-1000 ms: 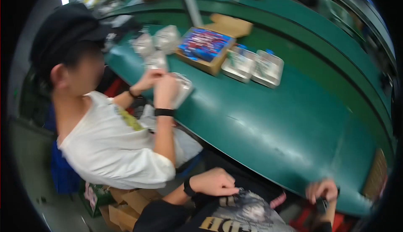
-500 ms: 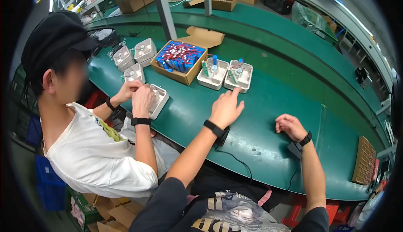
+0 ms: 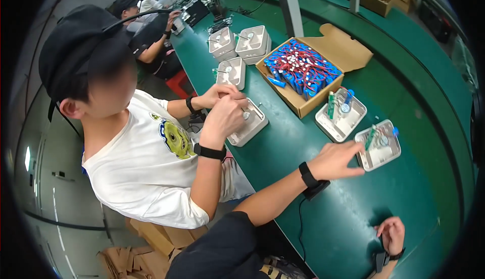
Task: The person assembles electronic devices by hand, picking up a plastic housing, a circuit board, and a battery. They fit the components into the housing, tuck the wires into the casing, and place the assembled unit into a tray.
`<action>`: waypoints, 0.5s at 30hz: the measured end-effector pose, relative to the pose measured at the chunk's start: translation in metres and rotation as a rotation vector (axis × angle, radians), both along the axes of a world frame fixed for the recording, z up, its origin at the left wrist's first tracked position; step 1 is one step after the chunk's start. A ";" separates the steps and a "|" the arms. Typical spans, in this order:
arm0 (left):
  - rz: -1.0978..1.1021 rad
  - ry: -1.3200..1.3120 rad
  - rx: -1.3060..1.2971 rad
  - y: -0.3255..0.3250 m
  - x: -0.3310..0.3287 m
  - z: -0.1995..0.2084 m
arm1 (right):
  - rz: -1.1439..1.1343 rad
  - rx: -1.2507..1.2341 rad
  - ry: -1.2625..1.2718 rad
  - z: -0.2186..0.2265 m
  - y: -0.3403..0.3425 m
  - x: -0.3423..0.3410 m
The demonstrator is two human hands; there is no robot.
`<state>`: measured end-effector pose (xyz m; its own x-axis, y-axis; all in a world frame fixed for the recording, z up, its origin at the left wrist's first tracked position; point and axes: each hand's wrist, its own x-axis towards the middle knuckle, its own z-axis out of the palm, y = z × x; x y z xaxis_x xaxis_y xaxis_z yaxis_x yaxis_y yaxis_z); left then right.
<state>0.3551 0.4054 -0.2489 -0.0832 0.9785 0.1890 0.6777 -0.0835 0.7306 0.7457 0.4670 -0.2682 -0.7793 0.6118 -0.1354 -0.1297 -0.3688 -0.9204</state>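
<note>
My left hand [image 3: 337,160] reaches over the table with its fingers stretched and the thumb apart. Its fingertips meet the left edge of a pale plastic housing [image 3: 375,159], which holds a green circuit board, a round metal part and a blue cell. A similar open housing [image 3: 331,126] sits just beyond it, fitted with like parts. Nearer to me, my right hand [image 3: 392,233] hovers over or rests on the table, fingers loosely curled and nothing visible in them. An open cardboard box [image 3: 302,108] stands farther back, filled with blue wired battery packs [image 3: 303,67].
At my left, a co-worker's hands [image 3: 230,108] work at another pale housing [image 3: 250,131]. More housings [image 3: 252,41] are grouped beyond them. A metal post [image 3: 289,6] rises behind the box. A dark cable [image 3: 301,228] runs along the green table [image 3: 273,165]. Other people sit farther along.
The view has swung left, bringing more of the co-worker's side into sight. The housing at my left hand is turned and farther from its neighbour. My right hand stays loosely curled.
</note>
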 end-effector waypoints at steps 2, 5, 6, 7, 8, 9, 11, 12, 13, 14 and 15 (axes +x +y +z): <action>-0.038 -0.023 -0.011 0.007 -0.009 0.007 | 0.024 0.010 -0.010 -0.002 0.002 0.006; -0.118 0.037 -0.048 0.000 -0.005 0.018 | 0.038 0.044 -0.071 0.005 -0.010 0.016; -0.125 0.021 -0.057 -0.008 -0.001 0.021 | 0.046 0.020 -0.060 0.009 -0.013 0.014; -0.117 0.016 -0.053 -0.009 -0.003 0.021 | 0.046 0.022 -0.038 0.010 -0.009 0.005; -0.119 0.017 -0.039 -0.004 -0.005 0.016 | 0.036 0.034 -0.013 0.009 -0.004 0.001; -0.122 0.018 -0.023 0.000 -0.006 0.013 | 0.011 0.062 -0.013 0.011 -0.002 0.003; -0.136 0.041 -0.006 -0.001 -0.013 0.013 | 0.042 -0.018 -0.005 0.003 0.001 -0.001; -0.131 0.040 -0.024 -0.005 -0.012 0.008 | 0.060 -0.064 -0.009 -0.003 0.002 0.001; -0.130 0.040 -0.040 -0.007 -0.010 0.007 | 0.041 -0.044 -0.005 -0.003 0.004 -0.001; -0.151 0.044 -0.020 -0.005 -0.011 0.006 | 0.034 -0.016 -0.010 -0.005 0.008 -0.006; -0.161 0.028 -0.023 -0.011 -0.008 0.004 | 0.027 -0.019 -0.035 -0.002 -0.002 -0.003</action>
